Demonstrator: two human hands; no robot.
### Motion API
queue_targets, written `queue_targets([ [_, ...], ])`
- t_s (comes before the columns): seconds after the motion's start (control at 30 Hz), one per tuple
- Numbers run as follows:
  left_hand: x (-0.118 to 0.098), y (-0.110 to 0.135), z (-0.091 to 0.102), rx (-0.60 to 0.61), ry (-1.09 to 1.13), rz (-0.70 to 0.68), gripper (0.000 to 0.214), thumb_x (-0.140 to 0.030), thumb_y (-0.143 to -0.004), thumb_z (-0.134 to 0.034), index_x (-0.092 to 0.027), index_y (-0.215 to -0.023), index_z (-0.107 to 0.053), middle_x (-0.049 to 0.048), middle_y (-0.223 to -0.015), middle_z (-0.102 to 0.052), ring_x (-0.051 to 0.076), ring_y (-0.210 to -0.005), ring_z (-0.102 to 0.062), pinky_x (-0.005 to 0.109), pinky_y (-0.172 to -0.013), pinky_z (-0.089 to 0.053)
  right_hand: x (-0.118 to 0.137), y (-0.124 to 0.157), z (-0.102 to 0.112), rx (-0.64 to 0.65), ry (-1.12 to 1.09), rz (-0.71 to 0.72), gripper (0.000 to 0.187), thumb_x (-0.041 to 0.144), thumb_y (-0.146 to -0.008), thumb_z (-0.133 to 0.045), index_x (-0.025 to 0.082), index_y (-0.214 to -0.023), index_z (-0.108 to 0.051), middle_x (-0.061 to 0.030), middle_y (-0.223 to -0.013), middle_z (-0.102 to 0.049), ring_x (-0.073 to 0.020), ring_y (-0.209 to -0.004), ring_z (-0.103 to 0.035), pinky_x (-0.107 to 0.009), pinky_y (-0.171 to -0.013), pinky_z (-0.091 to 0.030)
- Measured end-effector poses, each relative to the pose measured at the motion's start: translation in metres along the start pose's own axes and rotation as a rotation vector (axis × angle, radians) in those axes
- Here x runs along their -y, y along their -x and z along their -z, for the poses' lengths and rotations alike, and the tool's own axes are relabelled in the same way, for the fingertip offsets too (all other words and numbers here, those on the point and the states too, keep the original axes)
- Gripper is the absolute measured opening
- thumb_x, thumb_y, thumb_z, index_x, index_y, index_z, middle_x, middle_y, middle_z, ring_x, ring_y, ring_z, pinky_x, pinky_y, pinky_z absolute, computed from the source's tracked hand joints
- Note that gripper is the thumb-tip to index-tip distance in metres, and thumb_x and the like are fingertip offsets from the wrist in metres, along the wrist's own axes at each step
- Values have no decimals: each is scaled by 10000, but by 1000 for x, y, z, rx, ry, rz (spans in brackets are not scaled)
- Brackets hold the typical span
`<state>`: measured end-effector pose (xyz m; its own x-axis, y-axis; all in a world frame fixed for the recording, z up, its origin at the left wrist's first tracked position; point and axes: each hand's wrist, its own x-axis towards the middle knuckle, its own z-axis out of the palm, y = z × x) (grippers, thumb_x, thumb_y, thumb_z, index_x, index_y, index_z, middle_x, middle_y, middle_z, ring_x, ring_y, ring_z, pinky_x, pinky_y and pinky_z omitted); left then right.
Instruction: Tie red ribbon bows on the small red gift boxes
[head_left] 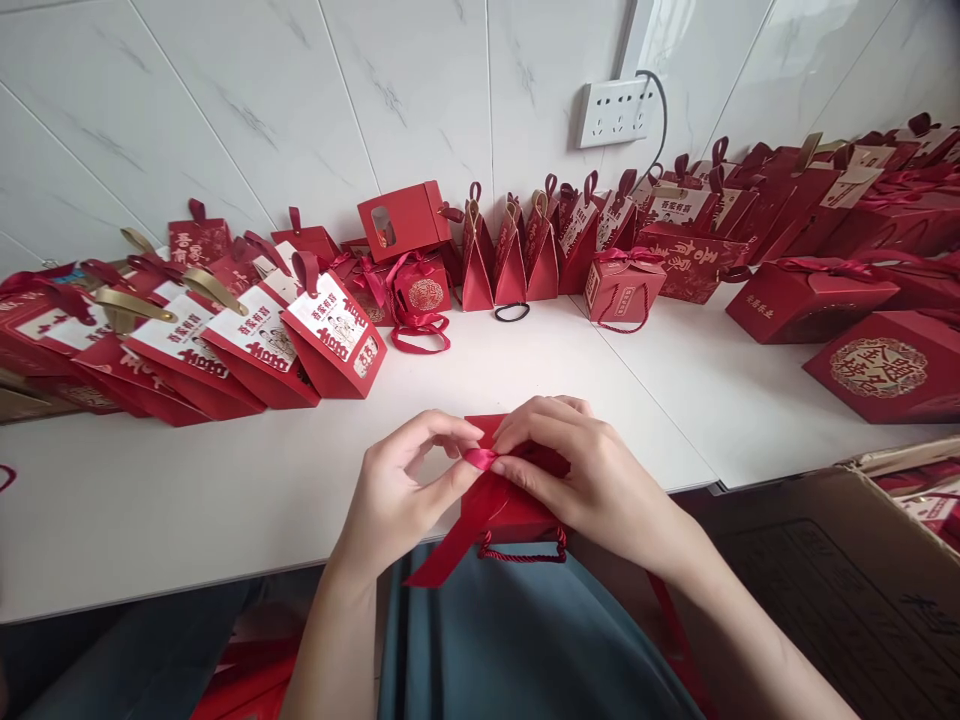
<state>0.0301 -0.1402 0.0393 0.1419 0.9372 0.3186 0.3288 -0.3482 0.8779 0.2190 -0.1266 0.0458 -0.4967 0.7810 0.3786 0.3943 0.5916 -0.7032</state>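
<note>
A red gift box (517, 515) stands at the table's front edge, close to my body, with a twisted red cord handle (523, 556) hanging on its near side. Over its top, a red ribbon (480, 459) is pinched between both my hands. My left hand (409, 480) grips it with thumb and forefinger from the left. From the right, my right hand (562, 455) holds the same ribbon and covers much of the box top. One loose ribbon end trails down to the left past the box's edge.
Several finished-looking red boxes (330, 330) lean in a row at left; more (510, 260) stand along the tiled wall and at right (885, 370). A black hair tie (511, 312) lies on the white table (225, 490). At lower right is a cardboard carton (810, 570).
</note>
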Motion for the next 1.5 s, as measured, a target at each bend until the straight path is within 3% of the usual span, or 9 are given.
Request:
queue_targets([
  [0.17,-1,0,3,138,76,15,91,-264,-829,-608,-189,-863,-648,34,-791,-619,151,-763,-579,264,-711,-501,-3,1,2,-1,-100,-33,53,215,-891,-614,206,-840,-601,13,-871,-653,-142,-830,-563,-316,-889,-355],
  [0.5,2,-2,3,200,277,120,137,-304,-800,-646,-172,-830,-627,37,-710,-645,114,-581,-558,231,-526,-452,-6,-1,2,-14,-127,-78,92,236,-909,-584,203,-824,-598,23,-824,-665,-134,-771,-574,-312,-869,-369],
  [0.67,0,-2,0,152,297,244,240,-403,-792,-634,-169,-833,-603,6,-571,-596,76,-436,-429,218,-417,-359,-6,-2,2,5,-124,-42,120,279,-938,-541,205,-872,-609,2,-865,-670,-145,-813,-578,-323,-890,-358],
  [0.87,0,-3,-1,138,317,297,269,-436,-762,-650,-178,-801,-584,1,-706,-592,8,-330,-329,191,-322,-251,-7,-3,2,35,-103,-11,137,218,-947,-518,199,-851,-615,-9,-871,-657,-146,-813,-572,-325,-884,-355],
  [1.1,5,-5,-2,107,260,317,216,-416,-818,-586,-202,-844,-587,-68,-516,-369,42,-382,-288,190,-366,-225,-6,-4,-1,39,-56,-16,177,196,-960,-481,191,-815,-581,-6,-841,-631,-140,-784,-555,-319,-840,-373],
  [1.2,0,-3,-6,61,188,312,220,-411,-815,-587,-204,-891,-573,-79,-475,-358,53,-398,-303,187,-386,-243,-6,-1,1,-78,-17,-12,83,210,-939,-520,211,-934,-603,-36,-965,-641,-176,-918,-580,-332,-865,-392],
  [1.33,-6,5,-7,-161,71,351,239,-430,-803,-589,-223,-902,-524,-79,-485,-366,67,-432,-325,188,-409,-242,-13,9,10,-362,88,-176,175,358,-931,-514,203,-951,-593,-64,-983,-634,-209,-937,-587,-317,-784,-431],
  [1.4,-7,9,-5,-180,14,364,294,-481,-819,-550,-208,-739,-473,-74,-481,-295,66,-434,-277,200,-411,-215,-19,12,13,-340,95,-319,292,447,-929,-478,199,-813,-579,-43,-832,-631,-185,-766,-583,-280,-644,-425],
  [1.5,-7,9,-4,-59,-20,385,425,-531,-834,-505,-194,-606,-381,-62,-499,-245,66,-449,-241,212,-416,-196,-24,11,13,-188,25,-477,407,536,-910,-449,198,-694,-523,2,-646,-571,-133,-560,-488,-244,-513,-372],
])
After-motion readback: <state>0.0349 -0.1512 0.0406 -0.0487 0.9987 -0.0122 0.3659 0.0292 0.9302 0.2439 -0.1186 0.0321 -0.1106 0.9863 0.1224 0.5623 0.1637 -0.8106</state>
